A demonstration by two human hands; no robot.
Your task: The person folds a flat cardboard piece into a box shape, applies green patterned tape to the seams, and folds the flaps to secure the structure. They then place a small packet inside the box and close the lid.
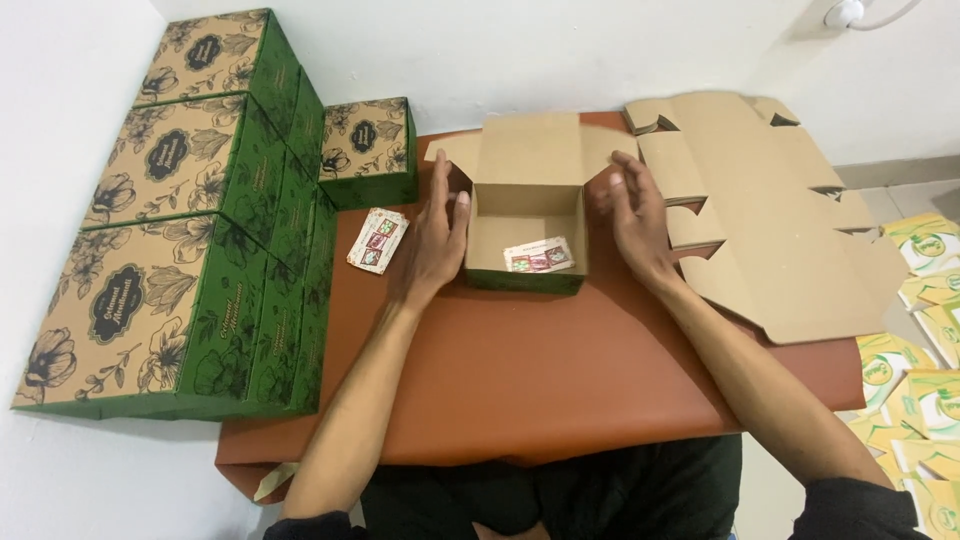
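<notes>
White walls framed the brown tabletop (520,380). Left of my left grip (435,240), green floral boxes (190,230) were stacked and small cards (377,241) lay nearby. Both grips stood wide, flat against the sides of the open box (527,215) between them, a card (539,256) inside. Right of my right grip (635,215) lay flat cardboard blanks (780,220).
</notes>
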